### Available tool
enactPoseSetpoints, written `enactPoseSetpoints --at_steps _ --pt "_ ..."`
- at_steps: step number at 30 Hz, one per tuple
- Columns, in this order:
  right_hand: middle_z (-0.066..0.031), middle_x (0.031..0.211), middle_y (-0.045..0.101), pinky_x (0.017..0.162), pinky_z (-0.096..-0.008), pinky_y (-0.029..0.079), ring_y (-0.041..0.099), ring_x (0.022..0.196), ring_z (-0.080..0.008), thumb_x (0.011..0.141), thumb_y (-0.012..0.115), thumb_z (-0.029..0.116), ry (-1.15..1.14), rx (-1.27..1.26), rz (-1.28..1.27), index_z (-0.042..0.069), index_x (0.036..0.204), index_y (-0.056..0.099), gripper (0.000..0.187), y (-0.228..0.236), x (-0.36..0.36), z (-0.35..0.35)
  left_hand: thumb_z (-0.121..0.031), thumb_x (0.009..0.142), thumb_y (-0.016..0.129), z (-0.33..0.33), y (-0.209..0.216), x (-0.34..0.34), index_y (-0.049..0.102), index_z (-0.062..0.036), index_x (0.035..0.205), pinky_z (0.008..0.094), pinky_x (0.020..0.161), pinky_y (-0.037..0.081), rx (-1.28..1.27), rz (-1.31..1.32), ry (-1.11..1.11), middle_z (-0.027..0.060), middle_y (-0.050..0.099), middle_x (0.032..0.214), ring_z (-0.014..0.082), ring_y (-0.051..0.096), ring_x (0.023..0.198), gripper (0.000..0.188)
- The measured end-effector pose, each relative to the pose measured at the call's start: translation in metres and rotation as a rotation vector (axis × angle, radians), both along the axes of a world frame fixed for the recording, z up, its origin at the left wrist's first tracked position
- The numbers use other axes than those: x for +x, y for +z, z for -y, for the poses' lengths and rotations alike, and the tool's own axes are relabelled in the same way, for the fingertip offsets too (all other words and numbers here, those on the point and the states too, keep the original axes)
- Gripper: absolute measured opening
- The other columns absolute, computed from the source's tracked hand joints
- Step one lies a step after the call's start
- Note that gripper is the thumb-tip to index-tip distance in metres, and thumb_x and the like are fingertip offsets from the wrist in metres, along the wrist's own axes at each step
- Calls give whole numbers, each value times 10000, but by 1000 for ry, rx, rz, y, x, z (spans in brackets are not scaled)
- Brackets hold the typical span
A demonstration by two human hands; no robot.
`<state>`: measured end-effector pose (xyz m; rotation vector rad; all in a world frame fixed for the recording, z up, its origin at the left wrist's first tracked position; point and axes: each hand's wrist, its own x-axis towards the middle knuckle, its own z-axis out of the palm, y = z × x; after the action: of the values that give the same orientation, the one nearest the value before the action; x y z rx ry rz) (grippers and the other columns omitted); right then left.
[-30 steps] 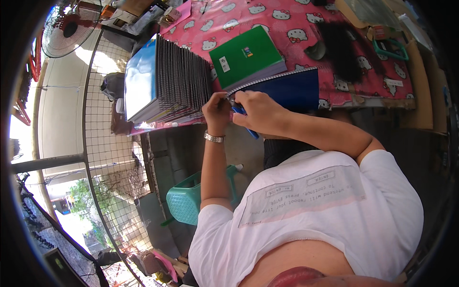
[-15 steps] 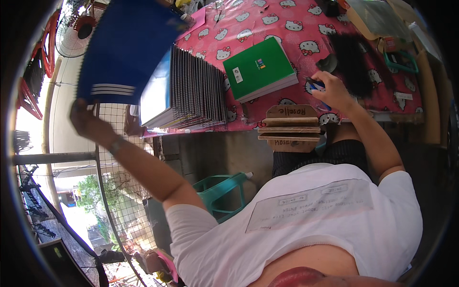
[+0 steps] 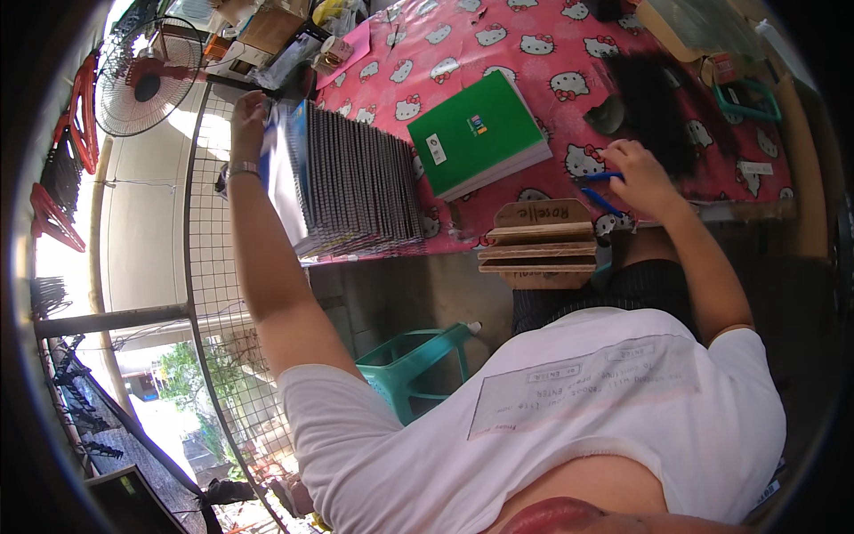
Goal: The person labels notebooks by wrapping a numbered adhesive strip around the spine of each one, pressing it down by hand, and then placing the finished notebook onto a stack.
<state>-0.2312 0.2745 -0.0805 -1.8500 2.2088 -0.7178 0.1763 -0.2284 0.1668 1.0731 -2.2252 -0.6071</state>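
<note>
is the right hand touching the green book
No, the right hand is at the blue-handled tool, with pink tablecloth showing between it and the green book.

Count, clock by frame: 1 fan at 10; 1 stack of spiral notebooks at 11, too tight to count; 1 mug at 11; 1 green-covered block at 1; 1 blue-handled tool at 2; 1 wooden stand at 3; 1 teal stool at 6.

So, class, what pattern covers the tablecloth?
The tablecloth has white cat faces on pink, clearest in head view.
</note>
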Motion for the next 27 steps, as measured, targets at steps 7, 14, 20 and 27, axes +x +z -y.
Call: enactPoseSetpoints --at_steps 7,14,20,27 --pt "-79 1014 551 891 -411 462 550 1000 -290 708 738 113 89 127 39 74 1030 628 343 -18 -38 -61 -313 913 672 -60 -32 129 450 -94 1438 368 834 518 181 492 240 160 624 1253 245 638 872 610" --pt "-83 1009 560 851 -417 468 572 936 -309 782 682 46 91 45 20 62 936 645 159 -30 -35 -51 -594 945 494 -108 -55 135 468 -72 1434 409 1039 413 12 421 439 271 556 1327 376 542 1229 715" --pt "-154 1072 623 765 -427 516 638 867 -348 931 576 102 -127 -159 292 84 1147 610 219 -24 -44 -50 -520 985 507 -128 -14 103 655 -1 1164 377 916 489 -182 123 315 146 667 1139 219 616 1044 568" --pt "-166 1018 653 792 -378 521 652 906 -325 1001 534 161 -54 -429 317 109 1267 574 274 49 -12 -17 -280 756 783 -270 -212 -166 628 -109 1135 419 852 523 -491 425 -467 106 640 1132 314 618 1031 444"
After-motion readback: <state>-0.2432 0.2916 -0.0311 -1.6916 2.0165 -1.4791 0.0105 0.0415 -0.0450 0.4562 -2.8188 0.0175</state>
